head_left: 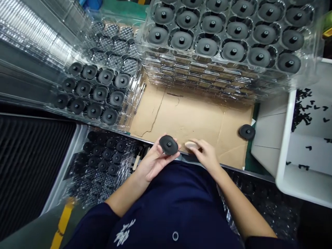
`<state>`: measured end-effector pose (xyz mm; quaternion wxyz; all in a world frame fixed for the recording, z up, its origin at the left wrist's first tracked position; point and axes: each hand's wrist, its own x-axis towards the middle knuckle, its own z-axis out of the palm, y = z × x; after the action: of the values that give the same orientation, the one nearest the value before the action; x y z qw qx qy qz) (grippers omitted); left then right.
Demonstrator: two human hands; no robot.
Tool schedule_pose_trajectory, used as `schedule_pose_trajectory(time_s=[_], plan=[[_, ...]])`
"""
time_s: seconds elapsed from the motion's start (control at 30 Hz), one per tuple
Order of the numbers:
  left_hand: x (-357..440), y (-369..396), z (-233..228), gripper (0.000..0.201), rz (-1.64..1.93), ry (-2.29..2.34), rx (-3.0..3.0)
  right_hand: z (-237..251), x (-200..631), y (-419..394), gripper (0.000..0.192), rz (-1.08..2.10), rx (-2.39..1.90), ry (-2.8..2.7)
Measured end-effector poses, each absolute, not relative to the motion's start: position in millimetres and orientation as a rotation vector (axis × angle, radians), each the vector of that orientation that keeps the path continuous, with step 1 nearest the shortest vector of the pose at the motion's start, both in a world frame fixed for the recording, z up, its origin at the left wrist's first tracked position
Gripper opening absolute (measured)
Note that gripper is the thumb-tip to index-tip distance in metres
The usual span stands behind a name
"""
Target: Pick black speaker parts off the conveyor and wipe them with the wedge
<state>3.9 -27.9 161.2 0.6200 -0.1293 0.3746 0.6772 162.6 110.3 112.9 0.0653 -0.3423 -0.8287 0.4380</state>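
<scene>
My left hand [153, 162] holds a round black disc part [168, 145] with a small centre hub, just above the near edge of the cardboard sheet [186, 114]. To its right, my right hand [206, 154] has its fingers curled around a small pale beige object [192, 145], blurred, close to the disc. A second black disc [247, 131] lies loose at the cardboard's right edge, clear of both hands.
A stack of clear plastic trays [225, 34] filled with black discs stands at the back right. Another clear tray [90, 93], partly filled, sits at the left. A lower tray [103, 159] of discs lies below the bench. A white bin [306, 138] at the right holds several small black parts.
</scene>
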Motion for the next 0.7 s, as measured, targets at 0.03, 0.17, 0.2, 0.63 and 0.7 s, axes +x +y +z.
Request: schedule_pose_trajectory(time_s=[0.03, 0.17, 0.2, 0.63, 0.7], plan=[[6.2, -26.2, 163.0, 0.065, 1.559, 0.865, -0.272, 129.6, 155.7, 107.6, 0.028, 1.308, -1.036, -2.443], [15.3, -19.2, 167.1, 0.055, 1.5, 0.917, -0.141, 194.4, 130.7, 85.7, 0.031, 1.109, -0.788, -2.223], [16.4, -17.9, 167.6, 0.056, 1.484, 0.937, -0.108, 204.6, 127.5, 81.5, 0.029, 1.092, -0.706, -2.247], [13.7, -22.0, 190.0, 0.063, 1.466, 1.023, 0.024, 221.7, 154.3, 67.9, 0.023, 0.982, -0.576, -2.406], [17.7, -21.4, 193.7, 0.065, 1.42, 0.991, -0.007, 225.2, 156.4, 73.0, 0.024, 0.813, -0.688, -2.434]])
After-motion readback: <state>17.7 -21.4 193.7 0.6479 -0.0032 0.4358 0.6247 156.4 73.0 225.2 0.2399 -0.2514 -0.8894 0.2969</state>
